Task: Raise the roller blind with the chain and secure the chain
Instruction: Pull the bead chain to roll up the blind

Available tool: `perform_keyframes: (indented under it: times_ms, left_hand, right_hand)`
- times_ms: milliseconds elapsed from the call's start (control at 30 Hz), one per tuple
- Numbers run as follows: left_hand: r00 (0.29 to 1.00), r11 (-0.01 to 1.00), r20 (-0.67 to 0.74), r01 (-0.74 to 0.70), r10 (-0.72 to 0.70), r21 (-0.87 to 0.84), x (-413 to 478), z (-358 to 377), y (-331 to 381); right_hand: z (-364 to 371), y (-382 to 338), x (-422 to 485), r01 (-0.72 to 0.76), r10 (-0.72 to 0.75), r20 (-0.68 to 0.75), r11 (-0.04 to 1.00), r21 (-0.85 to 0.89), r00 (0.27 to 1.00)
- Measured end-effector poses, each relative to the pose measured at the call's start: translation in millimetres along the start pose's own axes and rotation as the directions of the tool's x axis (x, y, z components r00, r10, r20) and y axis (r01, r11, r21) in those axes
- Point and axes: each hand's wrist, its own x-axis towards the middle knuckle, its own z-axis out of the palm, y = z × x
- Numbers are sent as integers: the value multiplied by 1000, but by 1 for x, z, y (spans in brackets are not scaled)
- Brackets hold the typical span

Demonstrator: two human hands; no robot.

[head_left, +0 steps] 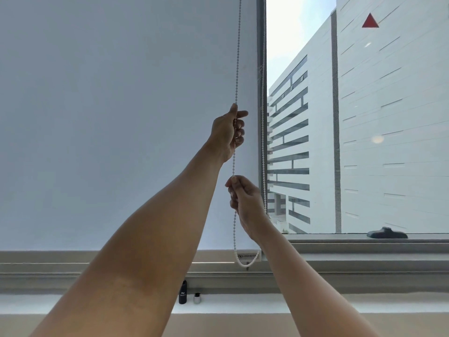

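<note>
Hands number 2, both raised at the centre of the frame and both closing on 1 white beaded chain [235, 164]. Upper of the pair, the left hand [227, 132] is curling its fingers and thumb around the near strand, which is running straight up to the top edge. Just below it, the right hand [244, 203] is pinching the same strand between thumb and fingertips. Beneath that hand the chain is hanging down to a loop near the bottom centre, then rising as a 2nd strand alongside the grey window frame [261, 69].

Filling the left half of the frame, the pale white fabric roller blind [109, 117] is hanging low, its bottom edge sitting just above the sill [73, 302]. At right, the uncovered pane is showing 1 white building [388, 117] and 1 dark window handle [386, 233].

On the sill, bottom centre, 2 small containers are standing side by side: 1 black bottle [182, 292] and 1 silver capped jar [197, 298]; their contents cannot be seen.
</note>
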Motion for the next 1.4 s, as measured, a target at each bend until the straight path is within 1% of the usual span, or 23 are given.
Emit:
perform_keyframes:
  times_ms: [67, 200, 400, 600, 667, 767, 867, 1033, 1133, 1267, 1400]
  left_hand:
    - [1000, 1000, -16, -8, 8, -2, -1, -2, -2]
    - [996, 998, -57, -67, 67, -1, -5, -1, -5]
    - [990, 989, -8, -140, 140, -51, -7, -4, -5]
    - [979, 973, -15, -204, 203, -112, -9, -10, -4]
    - [975, 966, -10, -220, 220, -140, -10, -10, -3]
    - [971, 959, -4, -236, 238, -159, -12, -9, -4]
    - [972, 959, 9, -231, 236, -165, -16, -8, -9]
    - [977, 956, 41, -196, 209, -217, -27, -11, -26]
    - [986, 962, 23, -156, 165, -224, -35, -19, -42]
    - [992, 971, 11, -117, 122, -206, -47, -31, -70]
    - [997, 971, 20, -69, 75, -229, -61, -37, -98]
  right_hand:
    - [-1, 3, -2, -4, 4, 6, 1000, -15, 1000]
    - [-1, 2, 0, -4, 5, 19, 999, -44, 1000]
    - [-2, 1, 3, -3, 5, 53, 1000, -31, 999]
    - [-9, -9, 5, -96, 105, 207, 994, -51, 973]
    - [-12, -14, 10, -111, 121, 197, 992, -60, 973]
    - [-10, -27, 23, -95, 94, 120, 995, 2, 988]
    - [-6, -49, 40, -59, 52, 84, 995, 86, 995]
    - [5, -86, 60, -12, -4, 79, 981, 191, 997]
    - [9, -101, 68, 7, -25, 99, 984, 179, 995]
    - [15, -107, 73, -1, -9, 99, 995, 96, 995]
    - [20, -104, 72, -19, 11, 77, 994, 105, 997]
